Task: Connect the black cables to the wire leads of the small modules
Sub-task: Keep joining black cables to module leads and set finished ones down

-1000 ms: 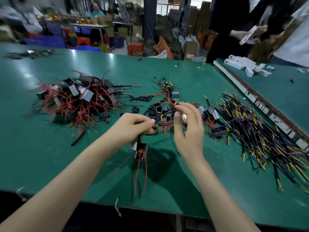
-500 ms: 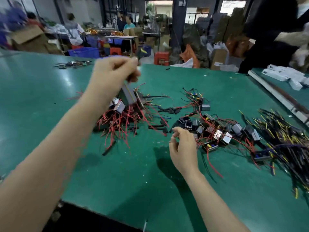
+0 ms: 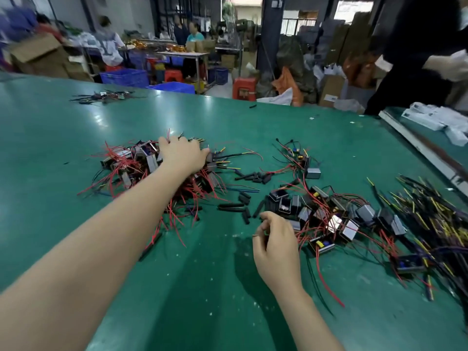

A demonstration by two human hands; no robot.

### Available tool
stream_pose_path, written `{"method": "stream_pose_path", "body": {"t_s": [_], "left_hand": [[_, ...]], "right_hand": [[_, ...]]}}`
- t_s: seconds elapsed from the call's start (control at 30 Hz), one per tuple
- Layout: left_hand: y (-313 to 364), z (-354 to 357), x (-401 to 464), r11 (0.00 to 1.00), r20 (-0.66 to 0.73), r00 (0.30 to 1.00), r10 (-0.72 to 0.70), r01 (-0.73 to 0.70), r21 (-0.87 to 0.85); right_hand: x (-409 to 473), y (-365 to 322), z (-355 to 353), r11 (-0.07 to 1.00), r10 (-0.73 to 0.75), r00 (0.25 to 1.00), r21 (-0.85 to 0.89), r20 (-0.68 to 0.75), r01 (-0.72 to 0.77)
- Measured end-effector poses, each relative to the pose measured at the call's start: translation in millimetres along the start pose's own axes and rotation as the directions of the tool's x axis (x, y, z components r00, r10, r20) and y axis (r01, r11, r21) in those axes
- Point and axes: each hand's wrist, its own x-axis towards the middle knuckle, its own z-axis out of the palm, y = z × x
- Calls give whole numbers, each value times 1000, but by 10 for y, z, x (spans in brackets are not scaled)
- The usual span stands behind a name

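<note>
My left hand presses down, fingers curled, into the heap of red-leaded modules on the green table; whether it grips anything I cannot tell. My right hand hovers loosely curled and empty beside a second module pile, the black cables heaped far right.

Left hand reaching forward palm-down, right hand loosely curled

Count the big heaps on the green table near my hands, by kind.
Heaps of modules with red leads: 2
Heap of black cables with yellow tips: 1
Total: 3
</note>
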Motion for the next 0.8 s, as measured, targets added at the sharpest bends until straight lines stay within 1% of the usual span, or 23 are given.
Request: {"method": "stream_pose_path", "body": {"t_s": [0.03,0.07,0.17,0.2,0.23,0.27,0.3,0.33,0.4,0.47,0.5,0.53,0.6,0.67,0.7,0.8], "left_hand": [[3,57,-12,1000,-65,998,-5,6,15],[5,72,-8,1000,-91,996,-12,13,15],[-20,9,22,1000,-11,1000,-6,6,12],[-23,-28,2,1000,-2,1000,-7,7,0],[-21,-67,-38,1000,-31,999,-13,12,-18],[-14,-111,-90,999,-104,994,-23,17,-50],[8,-154,-154,995,-209,977,-34,13,-98],[49,-196,-233,986,-316,948,-46,-8,-167],[174,-275,-442,939,-481,875,-54,-119,-323],[363,-310,-732,840,-580,813,-45,-283,-462],[476,-309,-900,773,-600,799,-35,-359,-523],[594,-287,-1068,697,-596,803,-16,-418,-582],[821,-183,-1366,531,-526,849,51,-469,-706],[1027,-39,-1604,356,-435,891,134,-452,-817],[1118,23,-1709,287,-391,907,158,-421,-860],[1381,147,-1960,116,-284,947,153,-303,-946]], "right_hand": [[-7,3,4,1000,-2,1000,1,0,2],[-6,3,7,1000,-4,1000,1,-1,4],[-10,-3,-3,1000,-4,1000,-2,3,4],[-13,-5,-9,1000,-2,1000,1,3,2],[-16,-8,-17,1000,-4,1000,6,-3,4],[-22,-15,-24,1000,-8,1000,14,-17,8],[-31,-25,-33,1000,-16,999,24,-44,17],[-42,-33,-40,999,-27,996,37,-82,30],[-67,-46,-59,996,-37,985,69,-166,49],[-86,-49,-90,994,-13,975,101,-220,36],[-92,-47,-113,992,0,971,119,-238,29],[-101,-39,-140,990,1,967,133,-256,34],[-130,-20,-213,988,-28,954,136,-299,72],[-153,-1,-323,986,-30,943,143,-332,82],[-157,13,-388,985,-12,941,160,-339,70],[-173,99,-614,988,27,939,152,-343,27]]}}
